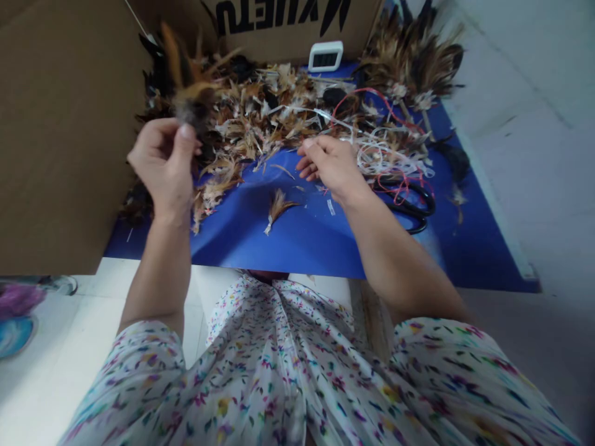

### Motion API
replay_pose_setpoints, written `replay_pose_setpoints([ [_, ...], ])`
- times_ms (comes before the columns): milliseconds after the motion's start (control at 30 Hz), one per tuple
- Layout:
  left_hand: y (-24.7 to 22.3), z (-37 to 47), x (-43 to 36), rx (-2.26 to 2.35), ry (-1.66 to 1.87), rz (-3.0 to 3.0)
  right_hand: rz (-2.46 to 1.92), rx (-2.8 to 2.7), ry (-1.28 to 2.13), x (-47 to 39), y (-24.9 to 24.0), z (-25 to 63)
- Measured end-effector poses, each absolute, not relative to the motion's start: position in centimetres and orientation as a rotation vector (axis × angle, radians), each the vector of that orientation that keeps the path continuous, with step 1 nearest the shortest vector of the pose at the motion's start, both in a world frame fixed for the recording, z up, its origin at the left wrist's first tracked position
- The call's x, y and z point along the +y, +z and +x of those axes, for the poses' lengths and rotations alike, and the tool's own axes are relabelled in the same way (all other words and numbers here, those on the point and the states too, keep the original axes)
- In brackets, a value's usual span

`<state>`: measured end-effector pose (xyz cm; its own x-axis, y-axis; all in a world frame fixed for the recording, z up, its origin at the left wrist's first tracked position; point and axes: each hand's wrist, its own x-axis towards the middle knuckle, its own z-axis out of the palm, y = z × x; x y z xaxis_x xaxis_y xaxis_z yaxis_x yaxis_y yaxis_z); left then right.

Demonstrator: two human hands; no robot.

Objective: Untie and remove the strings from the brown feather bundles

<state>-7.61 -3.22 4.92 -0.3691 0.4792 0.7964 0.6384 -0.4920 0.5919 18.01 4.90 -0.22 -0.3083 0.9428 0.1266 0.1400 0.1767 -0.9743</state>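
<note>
My left hand (165, 158) is closed in a pinch on a small bunch of brown and grey feathers (193, 102), raised over the left side of the blue table (320, 248). Motion blurs the feathers' tips. Near the middle, my right hand (330, 164) hovers with its fingers loosely curled and slightly apart, and nothing shows in them. Below and left of it lies a small feather tuft (277, 209) with a pale base. A heap of loose brown, cream and black feathers (260, 118) spreads behind both hands.
White strapping (381, 152) lies tangled with red string (393, 111) right of my right hand, beside black-handled scissors (413, 210). Feather bundles (413, 62) stand at the back right. A white digital timer (325, 48) leans by a cardboard box (279, 46); more cardboard (56, 136) walls the left.
</note>
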Motion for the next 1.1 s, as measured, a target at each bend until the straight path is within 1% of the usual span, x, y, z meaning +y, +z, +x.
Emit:
replay_pose_setpoints([
  [133, 5.2, -14.0, -6.8, -1.823, -1.826, -1.312, -1.081, -1.673, 1.165, 4.5, 0.0, 17.7],
  [233, 3.9, -18.9, -9.5, -2.077, -1.687, -0.944, -1.066, -1.729, 1.114, 4.4, -0.3, 17.7],
  [300, 2.8, -21.2, -11.3, -2.264, -1.501, -0.809, -1.06, -1.767, 1.086, 4.5, -0.5, 17.7],
  [367, 1.5, -22.4, -13.0, -2.485, -1.197, -0.915, -1.072, -1.8, 1.063, 4.5, -0.6, 17.7],
  [400, 1.0, -22.5, -13.7, -2.522, -1.062, -0.997, -1.083, -1.815, 1.051, 4.5, -0.6, 17.7],
  [467, 0.1, -21.6, -14.5, -2.366, -0.855, -1.212, -1.108, -1.842, 1.023, 4.5, -0.6, 17.8],
  [567, -0.6, -18.5, -14.5, -2.022, -0.776, -1.706, -1.145, -1.876, 0.984, 4.4, -0.5, 17.9],
  [667, -0.8, -15.1, -13.1, -1.805, -0.595, -2.105, -1.161, -1.911, 0.916, 4.3, -0.4, 18.0],
  [833, -1.0, -12.6, -10.0, -1.95, -0.464, -2.153, -1.161, -1.916, 0.848, 3.8, -0.2, 18.1],
  [1000, -1.6, -12.6, -7.4, -2.106, -0.368, -2.097, -1.143, -1.964, 0.831, 3.6, -0.1, 18.3],
  [1100, -1.5, -12.9, -5.8, -2.171, -0.388, -2.128, -1.157, -2.025, 0.789, 3.5, 0.0, 18.4],
])
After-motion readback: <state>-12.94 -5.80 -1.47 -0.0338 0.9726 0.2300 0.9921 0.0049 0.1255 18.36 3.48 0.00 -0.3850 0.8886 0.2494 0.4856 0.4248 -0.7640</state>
